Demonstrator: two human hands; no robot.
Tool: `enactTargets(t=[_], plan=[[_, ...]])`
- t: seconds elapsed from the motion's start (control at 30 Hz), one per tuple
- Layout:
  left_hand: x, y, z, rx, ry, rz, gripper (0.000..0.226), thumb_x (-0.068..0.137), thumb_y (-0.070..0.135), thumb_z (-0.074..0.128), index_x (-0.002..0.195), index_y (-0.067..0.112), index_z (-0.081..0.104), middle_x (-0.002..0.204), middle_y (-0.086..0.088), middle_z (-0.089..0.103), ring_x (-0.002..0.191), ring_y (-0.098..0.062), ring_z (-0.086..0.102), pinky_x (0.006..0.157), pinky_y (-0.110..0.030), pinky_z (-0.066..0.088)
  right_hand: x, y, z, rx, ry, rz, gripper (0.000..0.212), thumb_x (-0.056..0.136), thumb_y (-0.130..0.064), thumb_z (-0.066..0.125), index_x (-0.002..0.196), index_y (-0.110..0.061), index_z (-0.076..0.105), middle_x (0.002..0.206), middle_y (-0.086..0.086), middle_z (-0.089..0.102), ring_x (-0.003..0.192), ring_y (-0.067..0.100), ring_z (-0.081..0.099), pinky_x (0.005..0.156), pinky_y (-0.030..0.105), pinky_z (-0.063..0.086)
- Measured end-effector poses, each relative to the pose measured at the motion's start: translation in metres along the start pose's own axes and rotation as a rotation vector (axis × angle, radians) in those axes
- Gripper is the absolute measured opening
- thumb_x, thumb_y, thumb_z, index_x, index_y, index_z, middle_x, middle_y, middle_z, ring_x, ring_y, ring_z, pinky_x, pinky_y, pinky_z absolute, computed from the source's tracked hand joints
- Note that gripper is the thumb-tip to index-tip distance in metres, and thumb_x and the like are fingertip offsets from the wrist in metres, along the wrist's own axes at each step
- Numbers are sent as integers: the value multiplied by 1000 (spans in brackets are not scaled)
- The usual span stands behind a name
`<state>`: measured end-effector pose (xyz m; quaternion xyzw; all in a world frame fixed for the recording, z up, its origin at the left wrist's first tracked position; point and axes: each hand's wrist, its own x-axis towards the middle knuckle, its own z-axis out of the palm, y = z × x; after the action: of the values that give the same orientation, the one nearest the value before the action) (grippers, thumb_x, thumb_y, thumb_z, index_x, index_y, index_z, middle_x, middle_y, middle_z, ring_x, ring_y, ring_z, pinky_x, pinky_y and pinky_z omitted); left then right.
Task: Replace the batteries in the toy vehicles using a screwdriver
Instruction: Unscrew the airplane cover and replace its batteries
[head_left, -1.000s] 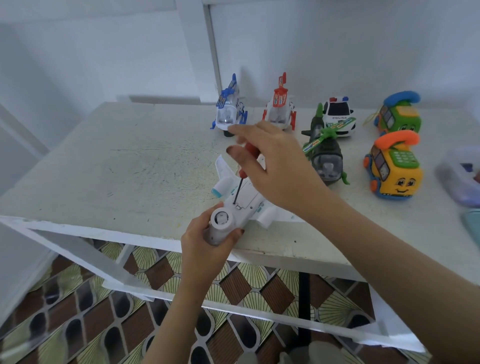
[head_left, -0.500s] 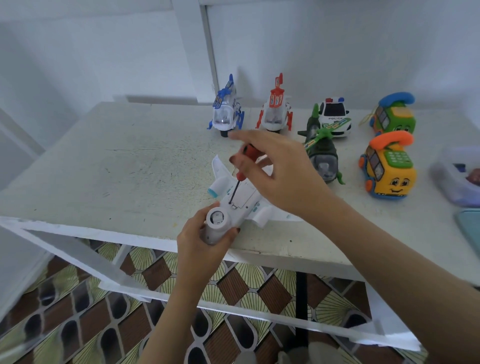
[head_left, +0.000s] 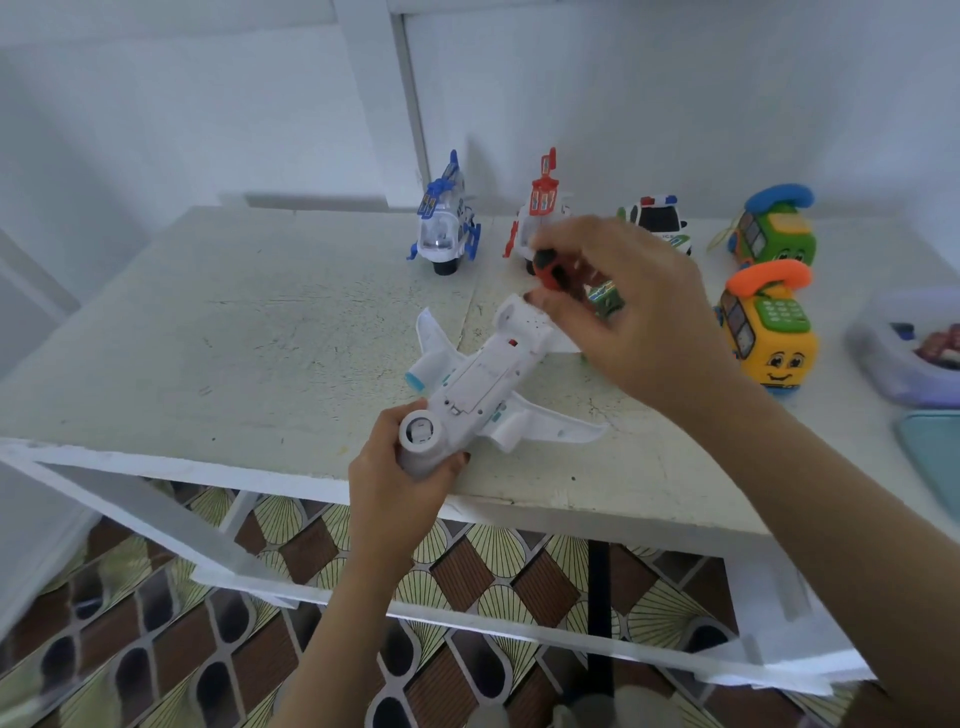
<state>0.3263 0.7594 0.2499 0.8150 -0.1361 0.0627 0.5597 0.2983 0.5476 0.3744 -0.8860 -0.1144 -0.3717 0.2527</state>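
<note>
A white toy airplane (head_left: 483, 379) lies belly-up near the front edge of the white table (head_left: 260, 332). My left hand (head_left: 400, 483) grips its nose end at the table edge. My right hand (head_left: 623, 312) hovers over the plane's tail and holds the red-and-black screwdriver handle (head_left: 549, 267) in curled fingers; the shaft is hidden behind my fingers. The battery cover on the belly looks closed.
Along the back stand a blue helicopter (head_left: 444, 228), a red helicopter (head_left: 540, 208), a police car (head_left: 657, 218) and a green phone car (head_left: 774, 228). A yellow phone car (head_left: 766, 332) and a clear tub (head_left: 914, 348) sit at the right. A green helicopter (head_left: 605, 301) is mostly hidden by my right hand.
My right hand lifted the screwdriver off the plane's belly and moved it back toward the tail. The left hand kept hold of the nose.
</note>
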Motion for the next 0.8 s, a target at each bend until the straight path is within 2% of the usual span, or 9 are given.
enactTargets(t=[0.07, 0.13, 0.2, 0.33, 0.5, 0.6, 0.7, 0.8], plan=[[1, 2, -2, -21, -1, -10, 50, 69, -1, 81, 106, 23, 57, 97, 19, 62, 86, 12, 58, 66, -5, 46, -5, 11, -2, -131, -226, 13, 27, 87, -27, 65, 113, -19, 61, 91, -4, 63, 78, 11, 53, 74, 28, 49], [2, 5, -5, -30, 1, -16, 50, 69, -5, 79, 103, 25, 57, 95, 17, 62, 83, 12, 58, 64, -5, 45, -17, 21, 3, -226, -446, 103, 32, 88, -27, 65, 119, -21, 57, 99, -3, 66, 78, 8, 52, 72, 23, 46], [4, 6, -7, -17, -5, -10, 52, 69, -6, 78, 99, 30, 55, 93, 17, 62, 82, 11, 58, 63, -6, 45, -30, 27, 9, -243, -544, 201, 33, 89, -28, 64, 118, -18, 52, 103, 1, 68, 79, 10, 53, 68, 21, 42], [5, 8, -7, -6, -13, -8, 54, 70, -7, 76, 94, 34, 51, 92, 16, 61, 80, 10, 57, 63, -8, 46, -42, 30, 20, -250, -570, 175, 32, 90, -29, 62, 118, -16, 51, 102, 5, 67, 87, 20, 61, 75, 32, 51], [6, 6, -7, 3, -16, -8, 49, 69, -6, 77, 100, 25, 53, 92, 13, 63, 81, 8, 58, 62, -9, 47, -46, 30, 29, -265, -604, 48, 28, 90, -21, 62, 116, -12, 58, 95, 7, 66, 85, 25, 59, 71, 33, 46], [6, 7, -7, -6, -17, -15, 50, 70, -5, 77, 98, 30, 53, 93, 16, 62, 81, 8, 58, 63, -9, 47, -52, 30, 31, -277, -618, -23, 23, 88, -17, 63, 111, -12, 63, 92, 6, 67, 82, 26, 59, 70, 33, 44], [6, 6, -8, -12, -21, -22, 49, 70, -5, 76, 100, 27, 53, 94, 15, 62, 81, 8, 57, 62, -7, 45, -58, 33, 34, -338, -652, 28, 26, 93, -22, 57, 119, -17, 58, 102, 3, 65, 92, 20, 57, 75, 26, 39], [6, 5, -8, -4, -29, -20, 48, 71, -4, 77, 104, 22, 53, 95, 14, 62, 82, 7, 57, 63, -8, 46, -61, 36, 33, -343, -646, 156, 32, 93, -23, 58, 123, -17, 50, 112, 2, 62, 100, 20, 56, 79, 25, 40]])
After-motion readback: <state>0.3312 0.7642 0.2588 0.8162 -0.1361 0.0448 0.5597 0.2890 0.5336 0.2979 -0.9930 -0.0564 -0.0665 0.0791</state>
